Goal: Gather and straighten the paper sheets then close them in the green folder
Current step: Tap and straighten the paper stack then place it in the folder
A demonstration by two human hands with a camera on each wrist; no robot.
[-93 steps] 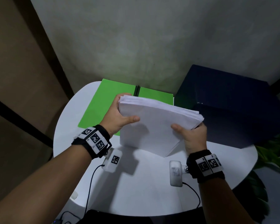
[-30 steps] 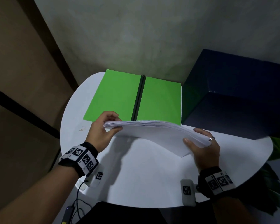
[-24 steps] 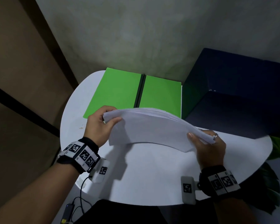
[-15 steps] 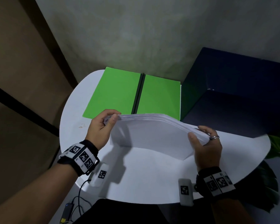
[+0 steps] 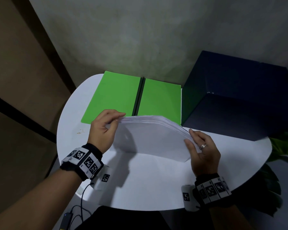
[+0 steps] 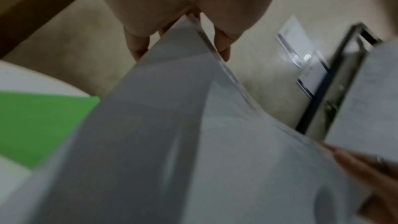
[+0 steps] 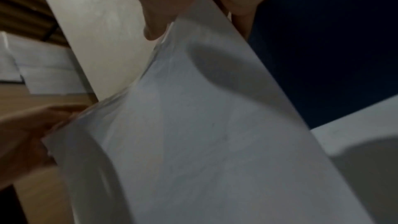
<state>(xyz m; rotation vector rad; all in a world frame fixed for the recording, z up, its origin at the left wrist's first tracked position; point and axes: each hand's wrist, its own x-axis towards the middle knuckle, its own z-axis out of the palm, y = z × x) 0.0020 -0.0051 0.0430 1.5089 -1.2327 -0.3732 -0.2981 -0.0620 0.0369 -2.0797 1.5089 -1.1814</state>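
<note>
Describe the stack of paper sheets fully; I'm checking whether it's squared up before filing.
The paper stack is a thick bundle of plain white sheets, stood on its lower long edge on the white table in front of the open green folder. The left hand pinches its upper left corner; the right hand holds its right edge. It bows in the middle, and its top edges fan slightly, not yet flush.
</note>
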